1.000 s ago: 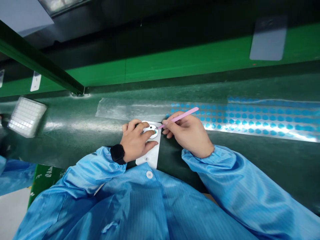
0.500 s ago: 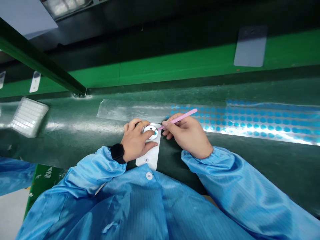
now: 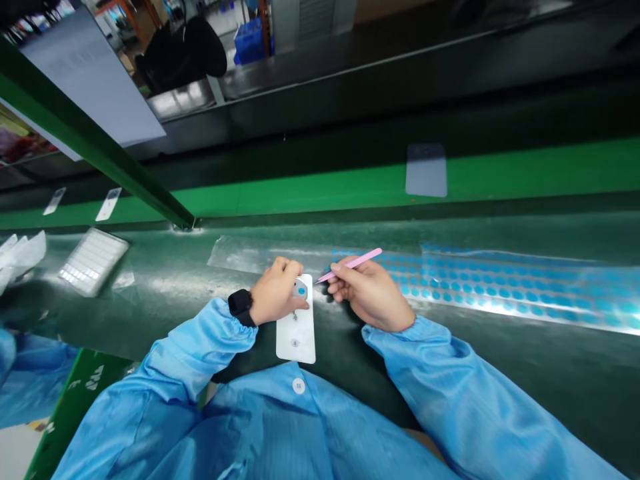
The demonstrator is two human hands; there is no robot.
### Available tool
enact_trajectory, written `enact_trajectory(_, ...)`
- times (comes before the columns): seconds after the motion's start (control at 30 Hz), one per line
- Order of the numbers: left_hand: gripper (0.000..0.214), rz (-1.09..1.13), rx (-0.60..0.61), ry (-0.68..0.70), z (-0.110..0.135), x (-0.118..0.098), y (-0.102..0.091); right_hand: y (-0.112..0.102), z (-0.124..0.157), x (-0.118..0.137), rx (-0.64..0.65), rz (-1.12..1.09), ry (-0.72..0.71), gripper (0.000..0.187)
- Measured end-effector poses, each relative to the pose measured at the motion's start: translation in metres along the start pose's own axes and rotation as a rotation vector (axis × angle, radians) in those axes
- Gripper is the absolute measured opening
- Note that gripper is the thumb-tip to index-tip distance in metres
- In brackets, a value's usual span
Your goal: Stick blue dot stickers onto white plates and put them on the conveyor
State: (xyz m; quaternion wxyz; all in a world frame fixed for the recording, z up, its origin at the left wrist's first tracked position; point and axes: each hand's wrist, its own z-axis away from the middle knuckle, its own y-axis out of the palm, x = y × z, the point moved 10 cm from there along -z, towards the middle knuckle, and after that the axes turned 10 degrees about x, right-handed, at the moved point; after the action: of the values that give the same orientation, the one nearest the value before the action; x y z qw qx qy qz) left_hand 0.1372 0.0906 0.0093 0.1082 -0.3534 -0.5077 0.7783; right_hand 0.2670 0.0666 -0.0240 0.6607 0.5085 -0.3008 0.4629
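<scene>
Covering the upper left of a white card with the left hand, just below the centre of the frame. Looks smooth and oblong, with rounded corners and long sides running up and down the picture. Bears a pale rounded patch near the top and, on it, a bright blue dot. Shows small dark printed marks farther down, too small to read. Curls the left fingers over, with the thumb laid across below the dot; cannot tell whether pinching or only pressing down. Pinches a slim pink tool between thumb and fingers of the right hand, right of centre. Aims its dark, narrow tip down and left, close to the card's right edge. Has, stretching to the right edge of the frame, a shiny sheet with rows of blue spots.
</scene>
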Motion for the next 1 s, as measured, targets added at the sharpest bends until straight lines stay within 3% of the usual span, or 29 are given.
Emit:
enact_trajectory(0.1,0.051,0.006,-0.038,0.039,-0.018,0.007,-0.028,0.002,-0.001,-0.002,0.015,-0.034,0.019,0.040)
enact_trajectory(0.3,0.039,-0.150,-0.135,0.042,-0.088,0.025,-0.118,0.005,-0.001,-0.002,-0.001,-0.112,0.036,0.040)
enact_trajectory(0.43,0.026,-0.229,-0.299,-0.103,-0.128,0.044,-0.178,0.006,-0.003,-0.006,0.006,-0.122,0.034,0.039)
enact_trajectory(0.53,0.018,-0.254,-0.427,-0.227,-0.147,0.047,-0.203,0.007,-0.005,-0.008,0.019,-0.105,0.020,0.036)
enact_trajectory(0.63,0.018,-0.255,-0.400,-0.232,-0.173,0.025,-0.189,0.008,-0.008,-0.012,0.021,-0.044,0.043,0.030)
enact_trajectory(0.87,0.038,-0.227,-0.170,-0.109,-0.249,-0.080,-0.088,0.016,-0.007,-0.016,0.105,0.085,0.146,0.011)
enact_trajectory(1.0,0.047,-0.246,-0.094,-0.118,-0.271,-0.113,-0.056,0.026,-0.011,-0.021,0.223,0.107,0.148,0.013)
